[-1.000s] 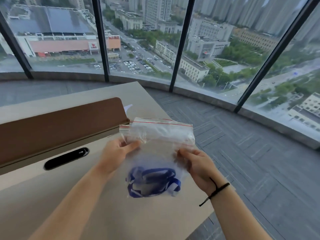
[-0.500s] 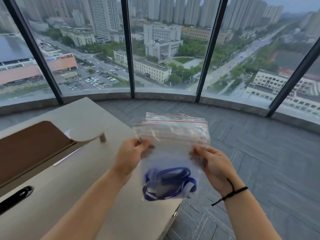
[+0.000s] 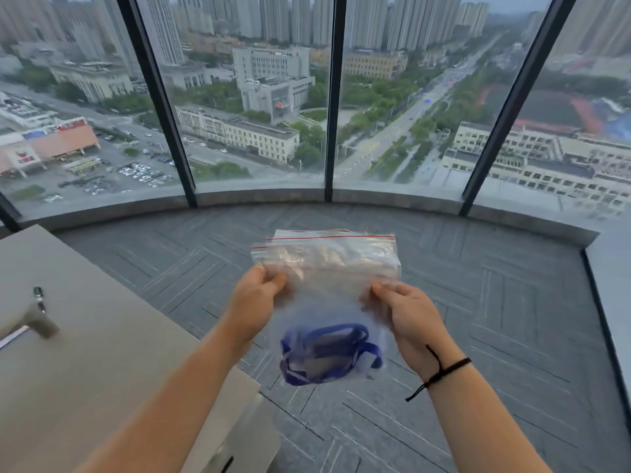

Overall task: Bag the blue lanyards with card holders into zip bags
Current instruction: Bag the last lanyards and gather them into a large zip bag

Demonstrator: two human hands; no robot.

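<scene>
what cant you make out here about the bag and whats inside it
Head view only:
- Zip bag seal: sealed or open unclear; plastic crumpled and folded over.
- Card holder: blurred behind the blue lanyard.
- Left hand and right hand fingertips: hidden behind the plastic.
- Bag count: top edges overlap.

Beige table at left, bearing a small dark object. Grey carpet beneath curved windows. City buildings beyond.
</scene>
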